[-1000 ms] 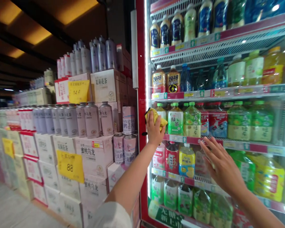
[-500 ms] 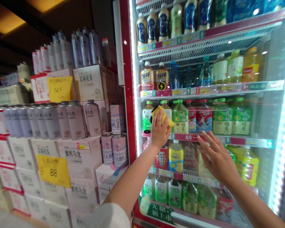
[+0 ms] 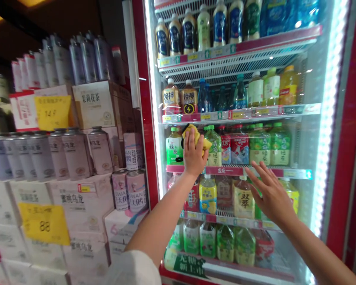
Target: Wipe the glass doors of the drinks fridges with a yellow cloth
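My left hand (image 3: 195,156) is pressed over a bunched yellow cloth (image 3: 207,144) with a dark edge, in front of the green tea bottles on the middle shelf of a lit drinks fridge. Its fingers lie over the cloth, which partly hides the bottles behind. Beside the left bottle (image 3: 174,146), small dark marks show near the cloth. My right hand (image 3: 269,192) is raised to the right, fingers spread and holding nothing, in front of the shelf strip (image 3: 225,170). Whether its fingertips touch any surface, I cannot tell.
The red fridge frame (image 3: 144,118) stands left of the shelves, a bright light strip (image 3: 326,118) on the right. Farther left are stacked drink cartons (image 3: 80,198), rows of tall cans (image 3: 77,152) and a yellow price sign (image 3: 44,223).
My view has turned right, so shelves and cartons sit farther left. Against the shelves, both hands have shifted slightly right; the left still has the cloth, the right stays spread.
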`<move>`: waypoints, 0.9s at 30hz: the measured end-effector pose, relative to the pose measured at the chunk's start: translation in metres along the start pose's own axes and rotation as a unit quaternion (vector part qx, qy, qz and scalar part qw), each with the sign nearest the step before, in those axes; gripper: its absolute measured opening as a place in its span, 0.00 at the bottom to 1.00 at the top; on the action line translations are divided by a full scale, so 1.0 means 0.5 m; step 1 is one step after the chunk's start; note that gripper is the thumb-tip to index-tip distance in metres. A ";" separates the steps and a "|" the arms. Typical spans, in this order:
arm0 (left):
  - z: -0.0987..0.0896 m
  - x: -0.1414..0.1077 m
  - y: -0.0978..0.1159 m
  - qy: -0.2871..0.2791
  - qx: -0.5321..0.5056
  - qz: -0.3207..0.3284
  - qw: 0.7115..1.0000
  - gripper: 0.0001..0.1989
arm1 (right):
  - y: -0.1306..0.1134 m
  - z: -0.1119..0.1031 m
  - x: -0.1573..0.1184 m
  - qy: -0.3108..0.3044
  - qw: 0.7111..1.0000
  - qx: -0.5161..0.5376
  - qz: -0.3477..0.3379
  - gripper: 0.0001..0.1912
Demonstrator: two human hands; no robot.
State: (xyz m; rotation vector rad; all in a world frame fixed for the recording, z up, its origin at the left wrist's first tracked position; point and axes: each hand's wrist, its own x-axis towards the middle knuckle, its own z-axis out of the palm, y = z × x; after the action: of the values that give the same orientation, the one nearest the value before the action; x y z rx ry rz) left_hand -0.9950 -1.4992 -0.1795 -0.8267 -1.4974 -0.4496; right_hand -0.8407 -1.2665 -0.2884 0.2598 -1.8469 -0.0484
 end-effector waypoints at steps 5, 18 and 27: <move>-0.038 -0.071 -0.017 -0.113 -0.007 0.165 0.980 0.32 | 0.015 0.004 -0.020 -0.005 1.000 -0.010 0.013 0.34; 0.050 -0.002 0.141 -0.102 -0.019 0.168 0.980 0.31 | 0.082 -0.036 -0.035 0.007 1.000 -0.019 0.025 0.38; 0.064 0.088 0.153 -0.019 -0.008 0.030 0.999 0.28 | 0.128 -0.055 -0.060 0.004 0.998 -0.026 0.057 0.41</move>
State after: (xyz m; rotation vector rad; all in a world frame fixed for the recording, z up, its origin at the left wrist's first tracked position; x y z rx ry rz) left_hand -0.9589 -1.4156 -0.1561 -0.8950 -1.5015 -0.4030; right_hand -0.8164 -1.1951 -0.2981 0.1166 -1.8470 -0.0167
